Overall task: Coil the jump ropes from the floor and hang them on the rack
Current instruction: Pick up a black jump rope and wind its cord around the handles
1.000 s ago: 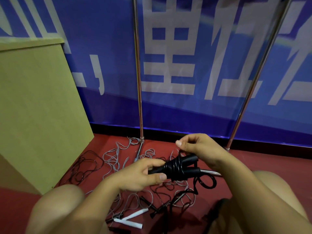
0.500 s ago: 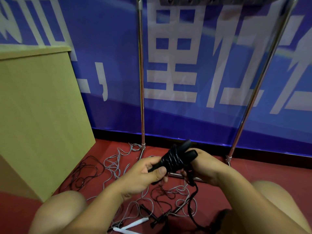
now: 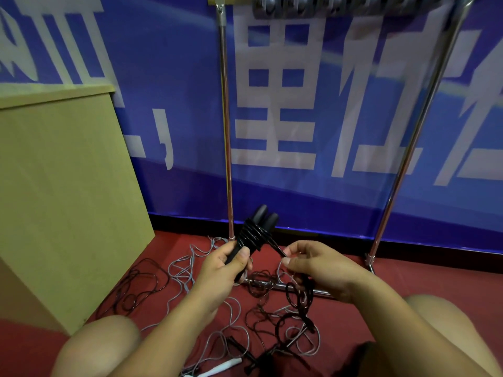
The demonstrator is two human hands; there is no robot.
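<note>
My left hand (image 3: 228, 263) grips the lower end of two black jump rope handles (image 3: 255, 229), which point up and away with black cord wound around their middle. My right hand (image 3: 313, 263) pinches the same black cord (image 3: 276, 247) just right of the handles, and the rest of it hangs in loops (image 3: 298, 297) below that hand. The metal rack (image 3: 226, 131) stands straight ahead, with dark coiled ropes (image 3: 313, 6) hanging blurred on its top bar. Several loose grey and black ropes (image 3: 190, 270) lie tangled on the red floor.
A tan wooden box (image 3: 62, 200) stands at the left. A blue banner (image 3: 299, 104) covers the wall behind the rack. White handles (image 3: 217, 367) lie on the floor between my knees. The rack's base bar (image 3: 283, 286) crosses the floor under my hands.
The view tilted up, showing the rack's top bar. The handles swung upright in my left hand. My right hand came off the bundle and now pinches the trailing cord to its right.
</note>
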